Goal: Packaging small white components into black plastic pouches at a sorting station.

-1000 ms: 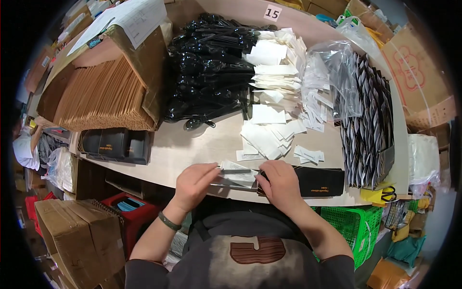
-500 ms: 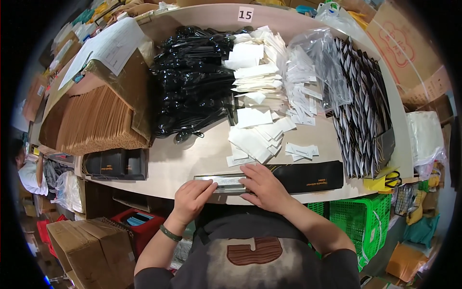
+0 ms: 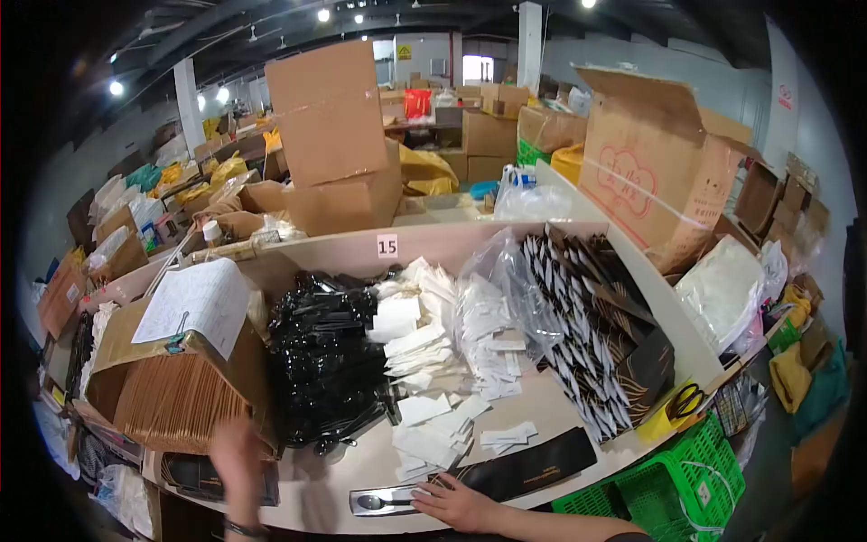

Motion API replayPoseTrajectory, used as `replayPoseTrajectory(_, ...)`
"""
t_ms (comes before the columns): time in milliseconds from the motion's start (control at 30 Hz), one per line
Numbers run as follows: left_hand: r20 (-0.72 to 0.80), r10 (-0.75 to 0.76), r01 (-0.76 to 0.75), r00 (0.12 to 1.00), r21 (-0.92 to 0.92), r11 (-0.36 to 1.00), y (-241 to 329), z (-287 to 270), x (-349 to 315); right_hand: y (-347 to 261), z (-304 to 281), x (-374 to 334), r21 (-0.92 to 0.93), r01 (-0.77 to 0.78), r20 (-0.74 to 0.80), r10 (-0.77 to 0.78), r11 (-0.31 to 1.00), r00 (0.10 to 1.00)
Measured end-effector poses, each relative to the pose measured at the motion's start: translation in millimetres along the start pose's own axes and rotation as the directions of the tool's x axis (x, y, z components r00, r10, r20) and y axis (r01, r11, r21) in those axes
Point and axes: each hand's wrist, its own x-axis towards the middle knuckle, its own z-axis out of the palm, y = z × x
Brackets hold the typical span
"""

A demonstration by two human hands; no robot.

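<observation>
My left hand [image 3: 237, 465], smeared by motion, is in front of a cardboard box packed with brown paper sleeves [image 3: 181, 397]. It hovers near dark printed packets [image 3: 197, 474] at the table's front left, and its fingers cannot be made out. On the front edge lies a narrow silver tray [image 3: 384, 501] with a dark spoon [image 3: 370, 502] in it. My right hand [image 3: 456, 504] rests on the tray's right end, fingers stretched out. Beside it, a long black sleeve [image 3: 533, 465] with gold lines reaches to the right, partly behind the hand.
Black plastic spoons [image 3: 330, 361], white paper packets [image 3: 424, 339] and clear-wrapped white packets [image 3: 492, 339] lie heaped across the table. Black-and-white sleeves [image 3: 578, 334] stand at right. Scissors [image 3: 685, 400] hang by the right edge, above a green crate [image 3: 677, 492]. Cartons [image 3: 632, 172] stand behind.
The view has tilted up toward the room. My left hand has left the silver tray and moved left to the box of brown sleeves. My right hand stays at the tray.
</observation>
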Motion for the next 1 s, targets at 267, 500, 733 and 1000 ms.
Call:
replayPoseTrajectory(267, 0.324, -0.165, 0.021, 0.932, 0.405, 0.914, -58, -10, 78, 6, -16, 2, 0.027, -0.14, 0.069, 0.138, 0.99, 0.988)
replayPoseTrajectory(500, 0.483, -0.134, -0.049, 0.865, 0.349, 0.936, -117, -10, 95, 22, -16, 6, 0.097, -0.138, 0.087, 0.129, 0.986, 0.988)
replayPoseTrajectory(733, 0.029, -0.646, 0.456, 0.763, -0.731, 0.507, -115, -20, -55, 25, -29, 0, 0.197, -0.131, -0.016, 0.137, 0.972, 0.99)
replayPoseTrajectory(1000, 0.679, 0.032, 0.361, 0.733, -0.428, 0.828, 68, -4, -92, 13, -41, 3, 0.056, -0.188, 0.085, 0.183, 0.98, 0.979)
